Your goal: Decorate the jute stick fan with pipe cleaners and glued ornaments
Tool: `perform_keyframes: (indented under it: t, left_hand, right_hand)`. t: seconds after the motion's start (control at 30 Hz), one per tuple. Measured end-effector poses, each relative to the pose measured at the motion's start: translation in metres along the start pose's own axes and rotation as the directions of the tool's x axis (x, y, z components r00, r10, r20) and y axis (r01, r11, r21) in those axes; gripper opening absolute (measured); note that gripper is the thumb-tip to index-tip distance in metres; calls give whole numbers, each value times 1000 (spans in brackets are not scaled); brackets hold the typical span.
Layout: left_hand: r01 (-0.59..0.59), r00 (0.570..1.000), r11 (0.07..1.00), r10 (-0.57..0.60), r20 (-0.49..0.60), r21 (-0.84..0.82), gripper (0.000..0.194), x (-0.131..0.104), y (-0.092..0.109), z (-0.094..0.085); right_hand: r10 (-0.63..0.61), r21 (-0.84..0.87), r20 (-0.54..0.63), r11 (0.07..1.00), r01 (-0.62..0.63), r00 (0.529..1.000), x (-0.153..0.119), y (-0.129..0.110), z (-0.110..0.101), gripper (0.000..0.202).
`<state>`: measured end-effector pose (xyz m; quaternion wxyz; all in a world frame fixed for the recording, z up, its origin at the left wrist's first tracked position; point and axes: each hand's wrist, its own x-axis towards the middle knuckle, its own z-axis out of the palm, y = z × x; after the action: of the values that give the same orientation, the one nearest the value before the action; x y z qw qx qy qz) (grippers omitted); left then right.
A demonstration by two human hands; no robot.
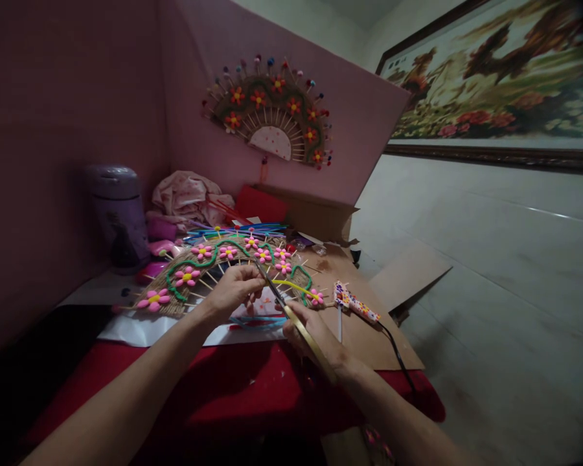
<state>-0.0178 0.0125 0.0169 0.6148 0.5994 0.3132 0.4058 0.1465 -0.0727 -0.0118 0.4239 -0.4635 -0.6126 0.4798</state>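
Note:
Pinched in my left hand is the end of a yellow pipe cleaner, which stretches off to the right. My right hand grips a pair of scissors with gold-coloured handles. The scissor blades cross the pipe cleaner right beside my left fingertips; whether they have closed on it I cannot tell. Behind both hands lies a fan-shaped craft wrapped in twine, with pink flowers, a wavy green strip and thin sticks. My hands cover part of its lower middle.
On a cardboard sheet at the right rests a patterned glue gun with a black cord. Several blue and purple pipe cleaners lie behind the fan. A purple canister stands at the left. Another fan hangs on a pink panel.

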Motion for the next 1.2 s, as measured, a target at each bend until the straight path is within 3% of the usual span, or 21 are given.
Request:
perform_keyframes:
  t: [0.33,0.47,0.63,0.83,0.93,1.0,1.07,1.13,1.2]
  left_hand:
    - [65,998,997,-66,22,37,18,0,0,2]
    - [75,997,995,-74,-29,70,18,0,2,1]
    - [69,990,995,-58,-127,79,14,0,3,1]
    - [51,987,996,-39,-159,71,17,0,0,2]
    - [9,973,999,1,-230,41,18,2,-1,1]
    - [-101,928,995,99,-358,13,16,4,1,-2]
    - [-263,831,965,237,-503,21,14,5,5,-7]
    - [-389,717,918,350,-603,69,13,5,10,-14]
    - [-451,633,882,422,-648,134,13,6,13,-19]
  right_hand:
    - [164,32,-35,986,-163,986,-5,-18,5,49]
    - [177,79,-21,981,-175,984,-2,-21,1,50]
    - [144,84,-137,988,-134,980,4,-26,-13,49]
    - [178,130,-268,980,-148,947,4,-42,-40,39]
    - [134,47,-300,991,-126,944,1,-46,-47,38]
    - [74,-86,-285,991,-102,956,-4,-46,-47,39]
    - [10,-265,-201,962,-64,980,-10,-47,-44,37]
    - [-15,-475,-72,880,-21,997,-18,-46,-38,32]
    - [-24,-655,51,754,52,998,-23,-42,-30,28]
